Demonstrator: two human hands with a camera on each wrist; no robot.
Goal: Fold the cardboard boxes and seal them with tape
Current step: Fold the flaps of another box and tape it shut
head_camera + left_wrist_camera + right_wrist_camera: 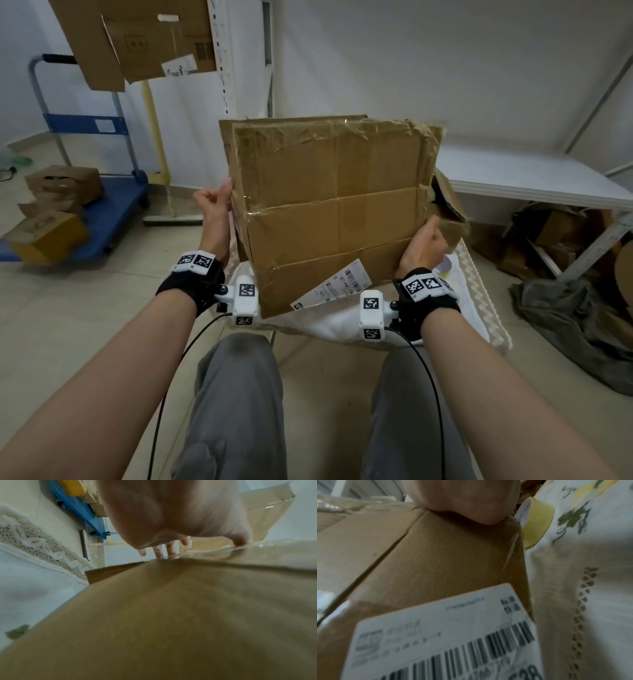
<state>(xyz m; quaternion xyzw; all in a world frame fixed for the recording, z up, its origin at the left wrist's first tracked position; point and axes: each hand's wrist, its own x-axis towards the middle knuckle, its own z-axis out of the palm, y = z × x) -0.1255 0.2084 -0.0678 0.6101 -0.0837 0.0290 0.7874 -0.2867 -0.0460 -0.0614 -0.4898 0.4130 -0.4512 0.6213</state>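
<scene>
A worn brown cardboard box is held up and tilted over a small table draped in a white cloth. Old clear tape wrinkles across its upper part, and a white shipping label hangs at its lower edge. My left hand grips the box's left edge, thumb on the near face and fingers behind. My right hand grips the right edge beside a torn flap. In the right wrist view a yellowish tape roll lies on the cloth just right of the box.
A blue hand trolley with small boxes stands on the floor to the left. Flattened cardboard hangs at upper left. A white shelf board runs along the right, with cardboard scraps and a dark cloth below it.
</scene>
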